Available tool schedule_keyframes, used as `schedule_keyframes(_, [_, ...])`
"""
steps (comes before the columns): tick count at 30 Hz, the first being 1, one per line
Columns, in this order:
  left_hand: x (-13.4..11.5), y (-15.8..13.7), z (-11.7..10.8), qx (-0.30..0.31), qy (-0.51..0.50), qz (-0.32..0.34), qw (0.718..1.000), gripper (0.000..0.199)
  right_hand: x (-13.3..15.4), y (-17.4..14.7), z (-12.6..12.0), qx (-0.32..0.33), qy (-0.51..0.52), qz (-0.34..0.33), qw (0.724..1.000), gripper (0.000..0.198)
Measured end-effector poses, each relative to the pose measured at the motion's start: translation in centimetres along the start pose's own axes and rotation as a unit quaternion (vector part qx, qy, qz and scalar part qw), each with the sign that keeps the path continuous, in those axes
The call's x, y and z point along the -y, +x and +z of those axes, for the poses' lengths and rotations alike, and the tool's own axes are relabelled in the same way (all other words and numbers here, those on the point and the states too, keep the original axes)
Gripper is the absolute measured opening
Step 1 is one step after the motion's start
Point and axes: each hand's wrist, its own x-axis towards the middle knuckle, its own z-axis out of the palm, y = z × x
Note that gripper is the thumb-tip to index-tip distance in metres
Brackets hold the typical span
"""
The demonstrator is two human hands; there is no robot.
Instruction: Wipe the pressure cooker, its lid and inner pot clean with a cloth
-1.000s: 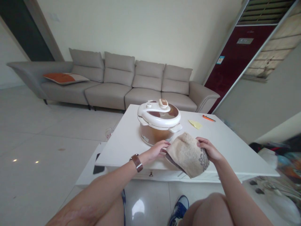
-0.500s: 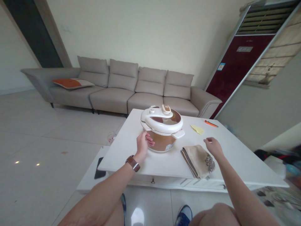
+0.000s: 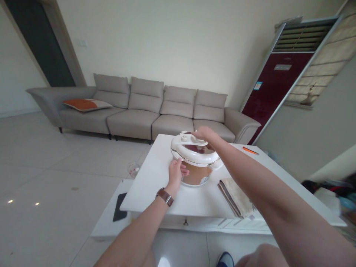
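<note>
One cloth at table edge; left hand, right hand on cooker.

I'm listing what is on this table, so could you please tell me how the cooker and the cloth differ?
The cooker stands tall and rounded, while the cloth lies folded low. The cooker is white and golden brown; the cloth is beige with a darker edge. The left hand and right hand are at the cooker, but neither is at the cloth. Both things rest on the white table.
</note>
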Motion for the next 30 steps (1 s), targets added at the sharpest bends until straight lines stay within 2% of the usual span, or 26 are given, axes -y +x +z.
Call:
schedule_keyframes(3, [0.2, 0.5, 0.3, 0.01, 0.003, 0.015, 1.0, 0.05, 0.7, 0.9, 1.4, 0.0, -0.003, 0.021, 1.0, 0.049])
schedule_keyframes(6, [0.3, 0.9, 0.5, -0.009, 0.016, 0.031, 0.999, 0.05, 0.3, 1.1, 2.2, -0.011, -0.004, 0.018, 1.0, 0.048])
schedule_keyframes(17, [0.7, 1.1, 0.8, -0.03, 0.032, 0.055, 0.998, 0.047, -1.9, 1.4, 1.6, -0.017, -0.017, -0.089, 0.996, 0.043])
schedule_keyframes(22, [1.0, 0.8, 0.6, -0.015, 0.039, 0.084, 0.996, 0.049, -2.8, 1.5, 1.9, -0.034, -0.018, -0.152, 0.988, 0.039])
schedule_keyframes(30, [0.8, 0.3, 0.5, 0.016, 0.068, 0.07, 0.995, 0.044, -3.3, 1.8, 2.3, -0.05, -0.015, -0.161, 0.986, 0.034])
